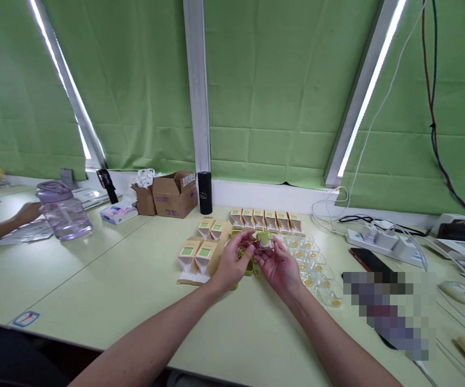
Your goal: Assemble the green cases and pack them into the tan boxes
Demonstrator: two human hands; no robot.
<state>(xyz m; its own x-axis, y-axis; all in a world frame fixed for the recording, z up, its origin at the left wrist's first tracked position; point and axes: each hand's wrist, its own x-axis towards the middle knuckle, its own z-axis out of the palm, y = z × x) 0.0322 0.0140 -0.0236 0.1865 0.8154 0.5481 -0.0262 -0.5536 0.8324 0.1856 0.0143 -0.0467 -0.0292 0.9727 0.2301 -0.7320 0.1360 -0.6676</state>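
My left hand point(233, 264) and my right hand point(280, 266) meet over the pale green table point(107, 274), both pinching a small clear case with a green piece inside point(264, 240). More small green parts point(249, 267) lie on the table just under my hands. Several small tan boxes with green labels point(265, 219) stand in a row behind my hands, and others point(198, 257) stand to the left. Several clear plastic cases with yellow dots point(313, 266) lie to the right.
An open cardboard box point(175, 194) and a black cylinder point(204, 192) stand by the window. At the far left another person's hand point(26, 213) rests beside a purple water jug point(64, 210). A power strip with cables point(382, 239) and a dark phone point(369, 260) lie right.
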